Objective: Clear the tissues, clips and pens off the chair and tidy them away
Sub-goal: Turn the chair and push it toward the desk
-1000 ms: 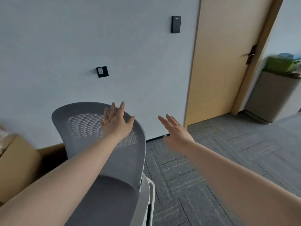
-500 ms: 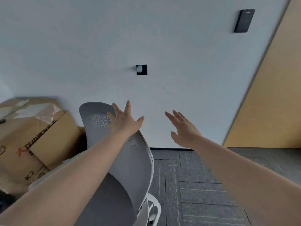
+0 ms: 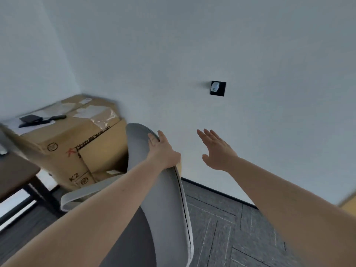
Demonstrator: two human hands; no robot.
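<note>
The left hand is gripping the top edge of the grey chair backrest, fingers curled over it. The right hand is hovering empty to its right, fingers spread apart. Cardboard boxes are sitting far left against the wall.

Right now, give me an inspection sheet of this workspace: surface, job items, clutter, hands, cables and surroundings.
Surface: grey chair backrest seen edge-on; seat hidden.
Job's things: no tissues, clips or pens seen.
Clutter: cardboard boxes in the corner, dark objects on top, too blurred to name.
Hands: left hand gripping the backrest's top edge; right hand open, in the air.
Cables: nothing seen.
Surroundings: white wall with black wall plate, grey carpet tiles, brown table at left.
</note>
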